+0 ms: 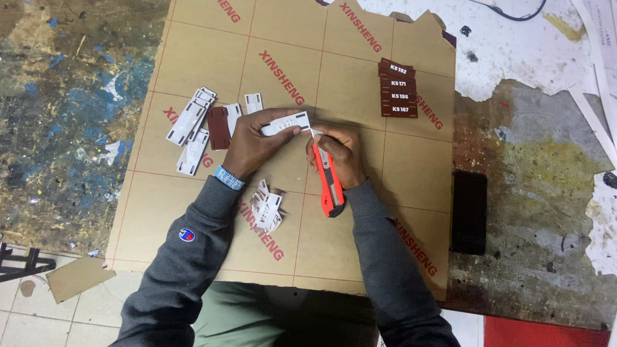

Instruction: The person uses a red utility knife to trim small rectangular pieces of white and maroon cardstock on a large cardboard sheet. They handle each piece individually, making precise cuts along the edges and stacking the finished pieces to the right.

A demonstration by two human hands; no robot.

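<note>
Head view: your left hand (254, 142) pinches a small white-covered tag (286, 123) above a brown paper-covered sheet (212, 58). Your right hand (339, 154) is closed around a red utility knife (328, 183), its tip touching the tag's right end. White tags (189, 122) lie left, dark brown tags (398, 88) upper right, peeled scraps (267, 209) just below.

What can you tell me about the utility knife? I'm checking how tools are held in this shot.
The utility knife has an orange-red plastic-looking body with a dark slider strip along it. It lies lengthwise in the right hand, butt end toward the person, above the brown paper-covered sheet. Its tip meets the edge of a small white tag held by the left hand. The blade itself is too small to make out.
</note>
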